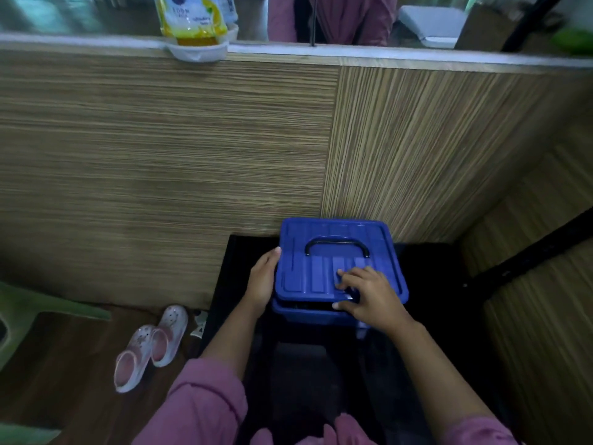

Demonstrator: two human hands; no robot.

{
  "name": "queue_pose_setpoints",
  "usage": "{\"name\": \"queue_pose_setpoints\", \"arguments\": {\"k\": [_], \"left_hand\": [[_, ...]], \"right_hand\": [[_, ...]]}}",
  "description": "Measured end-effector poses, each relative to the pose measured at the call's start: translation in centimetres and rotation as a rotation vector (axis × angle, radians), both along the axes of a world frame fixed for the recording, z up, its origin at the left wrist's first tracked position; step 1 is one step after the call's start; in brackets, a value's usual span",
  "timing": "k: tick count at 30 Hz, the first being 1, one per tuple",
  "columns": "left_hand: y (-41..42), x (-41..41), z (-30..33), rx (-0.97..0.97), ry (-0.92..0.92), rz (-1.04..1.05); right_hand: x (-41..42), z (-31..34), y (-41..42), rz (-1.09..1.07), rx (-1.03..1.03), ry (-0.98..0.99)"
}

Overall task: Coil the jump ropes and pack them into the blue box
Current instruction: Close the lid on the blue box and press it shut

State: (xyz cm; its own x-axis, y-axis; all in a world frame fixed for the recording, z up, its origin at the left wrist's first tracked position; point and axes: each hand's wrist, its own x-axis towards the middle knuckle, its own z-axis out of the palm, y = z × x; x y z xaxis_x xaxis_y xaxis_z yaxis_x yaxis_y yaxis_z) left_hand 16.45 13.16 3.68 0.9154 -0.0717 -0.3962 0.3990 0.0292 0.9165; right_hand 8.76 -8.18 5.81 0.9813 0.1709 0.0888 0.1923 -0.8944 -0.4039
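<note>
The blue box [308, 313] stands on a black surface [433, 277] against a wood-grain wall. Its blue lid [321, 271], with a black handle [337, 245] lying flat on top, sits slightly askew on the box, leaving a dark gap at the near edge. My left hand [263, 277] grips the lid's left side. My right hand [369, 293] holds the lid's near right corner, fingers spread on top and thumb under the rim. No jump ropes are visible; the inside of the box is hidden.
A pair of pink clogs [150, 345] lies on the wooden floor to the left. A green chair [19, 313] stands at the far left. On the ledge above sits a yellow pouch [189, 17] in a white tray [195, 51].
</note>
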Motion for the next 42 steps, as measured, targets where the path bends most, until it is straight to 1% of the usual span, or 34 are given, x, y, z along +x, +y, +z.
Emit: {"name": "queue_pose_setpoints", "arguments": {"k": [3, 6, 8, 9, 11, 13, 15, 16, 17, 19, 21, 23, 26, 28, 30, 32, 35, 37, 38, 42], "left_hand": [[-0.2, -0.1, -0.2, 0.076, -0.034, 0.014], [-0.3, -0.5, -0.7, 0.206, -0.074, 0.001], [-0.3, -0.6, -0.8, 0.242, -0.085, 0.005], [-0.4, -0.6, -0.8, 0.255, -0.086, 0.012], [-0.5, -0.4, -0.7, 0.287, -0.082, 0.019], [-0.5, -0.1, -0.6, 0.308, -0.085, 0.012], [-0.4, 0.0, -0.6, 0.324, -0.089, 0.006], [-0.3, 0.0, -0.7, 0.333, -0.093, 0.004], [-0.2, -0.1, -0.9, 0.343, -0.099, -0.002], [-0.1, 0.1, -1.1, 0.355, -0.119, -0.016], [0.1, 0.4, -1.3, 0.363, -0.137, -0.024], [0.2, 0.6, -1.5, 0.373, -0.118, -0.025], [0.1, 1.3, -2.0, 0.387, 0.003, -0.016], [0.2, 1.9, -2.4, 0.363, 0.112, -0.012], [0.4, 2.2, -2.2, 0.274, 0.19, -0.02], [0.7, 2.5, -2.0, 0.219, 0.199, -0.023], [1.1, 2.7, -1.3, 0.231, 0.143, 0.026], [1.4, 2.9, -0.8, 0.201, 0.112, 0.016], [1.5, 3.1, -0.4, 0.193, 0.123, 0.011], [1.9, 3.5, 0.5, 0.114, 0.26, -0.02]], "right_hand": [[-0.9, -0.4, 0.2, -0.01, 0.119, 0.06], [-1.2, 0.2, 0.4, -0.059, 0.136, 0.118], [-0.9, 1.0, 0.5, -0.112, 0.158, 0.174], [-0.5, 1.5, 0.6, -0.132, 0.146, 0.198], [0.8, 2.3, 1.0, -0.152, 0.031, 0.203], [2.4, 2.9, 1.6, -0.18, -0.078, 0.156], [4.1, 3.0, 2.1, -0.205, -0.109, 0.119], [4.9, 3.0, 2.3, -0.21, -0.113, 0.162], [5.5, 2.9, 2.6, -0.203, -0.116, 0.257], [6.5, 2.5, 2.9, -0.169, -0.163, 0.508], [7.0, 2.0, 3.0, -0.134, -0.255, 0.69], [7.2, 1.6, 2.9, -0.124, -0.272, 0.769], [7.4, 0.9, 2.6, -0.106, -0.227, 0.814], [7.7, 0.8, 2.5, -0.095, -0.219, 0.838], [7.9, 0.9, 2.6, -0.093, -0.213, 0.858], [7.8, 0.9, 2.6, -0.094, -0.204, 0.842], [7.5, 0.9, 2.6, -0.094, -0.195, 0.822], [7.3, 1.0, 2.6, -0.093, -0.191, 0.818], [7.3, 1.0, 2.6, -0.09, -0.189, 0.821], [7.3, 1.2, 2.7, -0.089, -0.175, 0.819]]}}
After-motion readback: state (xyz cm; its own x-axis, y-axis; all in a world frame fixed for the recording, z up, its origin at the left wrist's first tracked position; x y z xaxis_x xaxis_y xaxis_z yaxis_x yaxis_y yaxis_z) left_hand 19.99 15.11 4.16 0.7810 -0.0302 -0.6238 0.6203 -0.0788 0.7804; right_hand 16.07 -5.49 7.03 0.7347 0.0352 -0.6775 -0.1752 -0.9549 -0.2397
